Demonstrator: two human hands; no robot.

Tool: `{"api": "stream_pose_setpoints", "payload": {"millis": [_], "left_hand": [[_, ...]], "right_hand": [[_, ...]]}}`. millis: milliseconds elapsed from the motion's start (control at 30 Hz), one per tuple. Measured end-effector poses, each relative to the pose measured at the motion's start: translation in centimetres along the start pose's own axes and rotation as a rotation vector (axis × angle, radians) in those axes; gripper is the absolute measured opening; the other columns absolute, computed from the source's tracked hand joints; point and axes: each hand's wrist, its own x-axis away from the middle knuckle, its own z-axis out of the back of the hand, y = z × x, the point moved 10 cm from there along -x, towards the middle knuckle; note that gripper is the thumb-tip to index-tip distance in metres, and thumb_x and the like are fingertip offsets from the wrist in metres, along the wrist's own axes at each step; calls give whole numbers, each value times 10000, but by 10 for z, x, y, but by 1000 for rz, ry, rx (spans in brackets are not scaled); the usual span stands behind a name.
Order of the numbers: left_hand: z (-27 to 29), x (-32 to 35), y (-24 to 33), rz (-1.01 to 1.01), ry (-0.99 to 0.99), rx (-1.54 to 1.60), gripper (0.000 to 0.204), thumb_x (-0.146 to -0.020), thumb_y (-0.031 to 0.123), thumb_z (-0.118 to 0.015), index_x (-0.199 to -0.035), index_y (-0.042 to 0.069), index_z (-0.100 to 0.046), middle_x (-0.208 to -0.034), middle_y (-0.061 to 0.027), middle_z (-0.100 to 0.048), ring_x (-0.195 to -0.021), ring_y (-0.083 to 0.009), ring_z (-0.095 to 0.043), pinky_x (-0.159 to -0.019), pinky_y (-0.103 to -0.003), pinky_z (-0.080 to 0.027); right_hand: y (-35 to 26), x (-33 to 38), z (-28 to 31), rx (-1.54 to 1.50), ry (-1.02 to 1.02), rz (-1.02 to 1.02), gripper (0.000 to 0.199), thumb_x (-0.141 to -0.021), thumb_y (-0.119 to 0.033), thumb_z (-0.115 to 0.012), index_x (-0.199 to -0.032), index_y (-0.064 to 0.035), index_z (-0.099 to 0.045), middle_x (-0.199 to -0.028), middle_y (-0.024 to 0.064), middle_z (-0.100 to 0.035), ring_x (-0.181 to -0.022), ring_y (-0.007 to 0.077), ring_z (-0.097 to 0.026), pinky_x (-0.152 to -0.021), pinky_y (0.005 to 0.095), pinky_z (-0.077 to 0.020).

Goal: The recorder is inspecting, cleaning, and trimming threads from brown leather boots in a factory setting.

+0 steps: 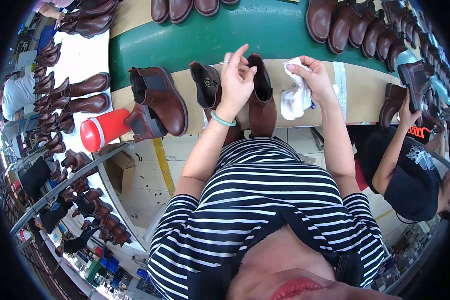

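A pair of brown ankle boots stands upright in front of me, toes toward my body: the left boot (206,101) and the right boot (263,114). My left hand (236,80) is raised over the gap between them, close to the right boot's opening. Its index finger stretches out, other fingers are loosely bent, and I see nothing held. A green bangle (223,119) circles that wrist. To the right of the boots, my right hand (312,80) grips a crumpled white cloth (295,101) that hangs down. A small blue bit shows at the cloth's edge.
Left along the cardboard-covered bench (185,120) are an upright brown boot (167,102), another lying boot (147,125) and a red canister (105,130). A green surface (255,30) lies beyond, with boot rows (342,30). At right, a co-worker (405,170) holds a boot (412,82).
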Motion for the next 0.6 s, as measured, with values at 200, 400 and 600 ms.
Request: {"api": "stream_pose_setpoints", "payload": {"millis": [200, 400, 600], "left_hand": [[-2, -29, -1, -91, -33, -166, 279, -712, -17, -706, -985, 29, -680, -886, -55, -580, -510, -101, -432, -512, -245, -390], [-2, -33, -12, -114, 29, -64, 111, -722, -48, -663, -828, -15, -668, -734, -13, -578, -509, -60, -414, -498, -230, -340], [28, -15, 15, 20, 64, -52, 355, -668, -15, -753, -1008, 9, -654, -965, -58, -611, -596, -92, -478, -547, -223, -424]], "right_hand": [[-14, -25, -43, 201, -27, 144, 213, -774, -102, -743, -926, 17, -654, -807, 35, -655, -685, 84, -582, -595, 232, -464], [-16, -46, -58, 424, 91, 294, 234, -730, -134, -757, -882, 23, -673, -750, 55, -660, -642, 109, -570, -585, 278, -461], [-32, -43, -39, 365, 4, 92, 173, -775, -103, -717, -907, 1, -674, -758, 23, -643, -630, 69, -542, -546, 226, -413]]}}
